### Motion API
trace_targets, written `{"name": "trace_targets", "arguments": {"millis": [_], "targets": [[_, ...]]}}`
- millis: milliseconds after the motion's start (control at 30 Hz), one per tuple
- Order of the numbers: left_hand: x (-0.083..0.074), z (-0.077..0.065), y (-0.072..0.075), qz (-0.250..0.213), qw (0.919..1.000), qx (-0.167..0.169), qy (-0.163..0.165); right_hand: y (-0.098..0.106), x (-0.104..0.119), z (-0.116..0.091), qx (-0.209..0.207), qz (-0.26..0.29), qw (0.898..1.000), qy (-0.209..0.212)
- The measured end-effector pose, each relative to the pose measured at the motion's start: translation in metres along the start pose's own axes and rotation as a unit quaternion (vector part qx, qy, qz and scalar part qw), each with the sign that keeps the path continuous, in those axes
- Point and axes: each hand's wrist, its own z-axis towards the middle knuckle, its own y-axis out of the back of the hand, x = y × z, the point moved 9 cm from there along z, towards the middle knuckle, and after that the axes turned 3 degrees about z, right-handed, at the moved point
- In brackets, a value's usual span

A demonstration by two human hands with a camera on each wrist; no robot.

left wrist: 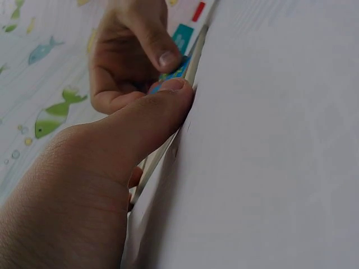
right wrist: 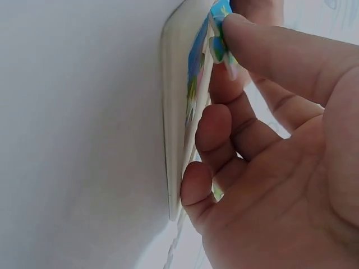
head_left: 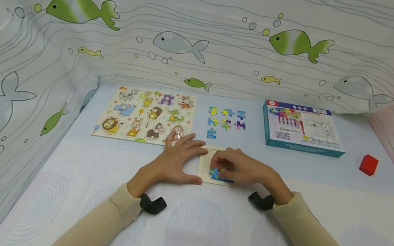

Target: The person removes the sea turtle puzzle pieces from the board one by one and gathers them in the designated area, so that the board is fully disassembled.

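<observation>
A small pale wooden puzzle board [head_left: 204, 170] lies in front of the person. The left hand [head_left: 177, 159] spreads over its left side, thumb along the near edge and index finger by the far edge. Those fingers are fairly straight; in the left wrist view the thumb [left wrist: 162, 103] presses on the board's edge. Over the board, the right hand [head_left: 241, 167] pinches a blue jigsaw piece [right wrist: 216, 49] between thumb and fingers, its other fingers curled near the board's edge. Blue joined pieces [head_left: 222, 179] lie on the board, partly hidden by the right hand.
Several loose jigsaw pieces [head_left: 211, 134] lie in rows beyond the board. An animal peg puzzle [head_left: 139, 112] is at the back left, partly under the left fingers. A teal-edged box [head_left: 303, 130] lies at the back right, with a red block [head_left: 368, 165] farther right.
</observation>
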Motion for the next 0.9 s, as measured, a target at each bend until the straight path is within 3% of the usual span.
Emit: {"name": "trace_targets", "arguments": {"millis": [167, 533, 900], "targets": [[0.0, 0.0, 0.0, 0.003, 1.0, 0.002, 0.001, 0.0, -0.003, 0.0, 0.003, 0.023, 1.0, -0.01], [0.001, 0.0, 0.0, 0.006, 1.0, -0.001, 0.0, 0.003, -0.004, -0.001, 0.015, 0.071, 0.997, 0.008], [0.0, 0.0, -0.001, 0.004, 1.0, 0.002, 0.002, 0.018, -0.013, -0.003, -0.035, 0.099, 0.994, -0.009]]}}
